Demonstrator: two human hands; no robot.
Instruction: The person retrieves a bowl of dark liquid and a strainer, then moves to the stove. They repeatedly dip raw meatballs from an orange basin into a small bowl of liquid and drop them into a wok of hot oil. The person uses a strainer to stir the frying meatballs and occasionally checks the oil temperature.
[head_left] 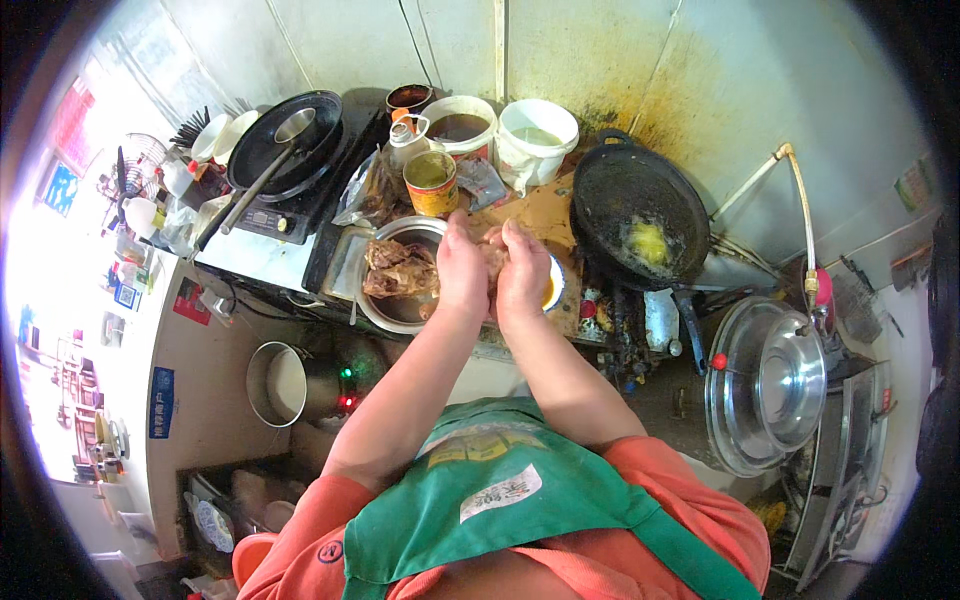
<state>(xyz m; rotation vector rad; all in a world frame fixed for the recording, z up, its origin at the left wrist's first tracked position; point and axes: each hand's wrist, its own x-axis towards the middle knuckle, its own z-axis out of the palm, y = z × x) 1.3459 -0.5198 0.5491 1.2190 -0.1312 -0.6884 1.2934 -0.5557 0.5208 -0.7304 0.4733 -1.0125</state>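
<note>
My left hand (462,265) and my right hand (523,265) are raised close together, fingers pointing away from me and curled inward. Something pinkish-brown shows in the narrow gap between the palms, mostly hidden by the fingers. Left of the hands, a metal pot (372,313) holds brown pieces of meat (400,270). A white bowl (557,276) with yellow liquid shows partly from behind my right hand. Farther right, a black wok (603,210) contains oil with a bubbling yellow piece of food (648,243).
Behind the hands stand an open yellow can (433,200), a white bucket (462,105) of dark liquid and another white bucket (545,160). A black pan (265,150) with a ladle sits at left. Metal basins (730,390) lean at right. The wok's handle (690,335) juts toward me.
</note>
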